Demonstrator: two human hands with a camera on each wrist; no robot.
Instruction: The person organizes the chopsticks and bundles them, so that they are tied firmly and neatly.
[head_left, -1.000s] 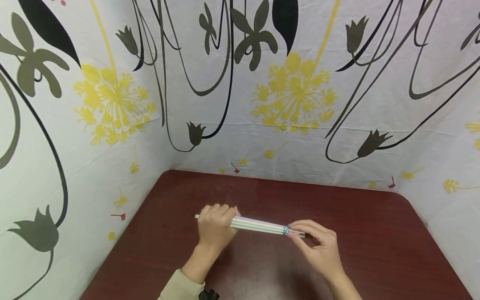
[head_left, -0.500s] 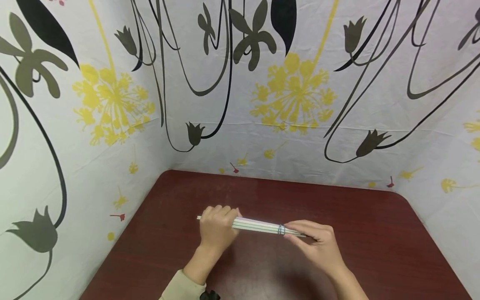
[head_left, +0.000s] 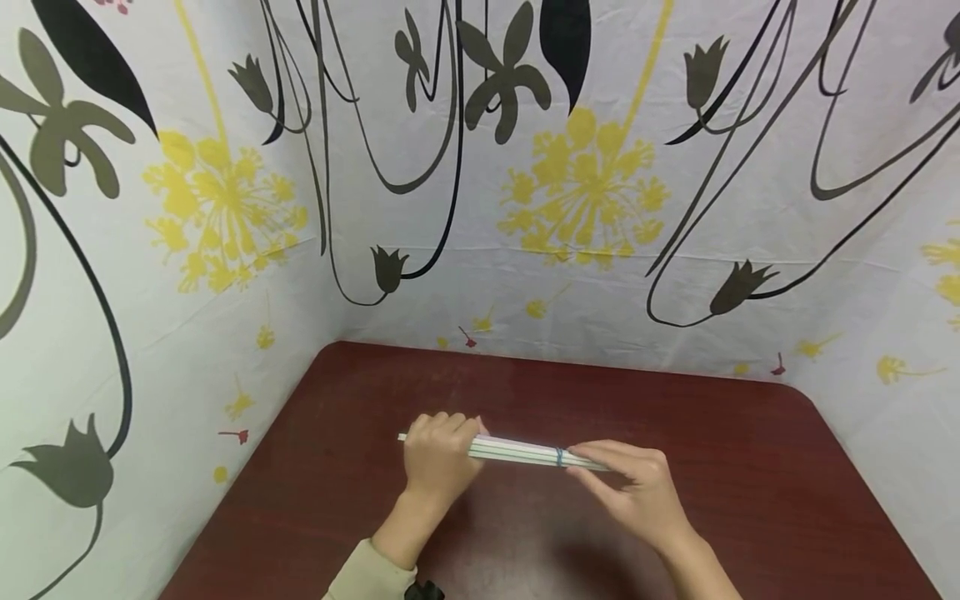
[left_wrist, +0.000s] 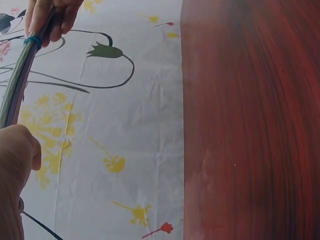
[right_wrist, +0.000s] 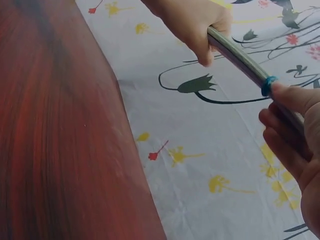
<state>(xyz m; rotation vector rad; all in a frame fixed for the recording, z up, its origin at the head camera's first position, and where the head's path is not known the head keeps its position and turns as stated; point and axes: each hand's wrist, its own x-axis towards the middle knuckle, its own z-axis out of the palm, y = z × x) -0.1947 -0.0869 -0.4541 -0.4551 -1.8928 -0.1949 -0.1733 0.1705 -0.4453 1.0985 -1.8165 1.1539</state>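
Above the table, both hands hold a bundle of slim pale sticks that look like chopsticks, lying nearly level. My left hand wraps round its left part, and a short end pokes out beyond the fist. A blue rubber band circles the bundle towards its right end. Right beside the band, my right hand pinches the bundle between thumb and fingers, covering much of that end. In the right wrist view, the thumb touches the blue band.
A dark red-brown wooden table lies below the hands. Behind it and to the left hangs a white cloth with grey, black and yellow flower prints, meeting the table's edges.
The blue band has shifted left along the bundle, with the right fingertips following it, and it looks narrower. The left hand and bundle have drifted slightly right.
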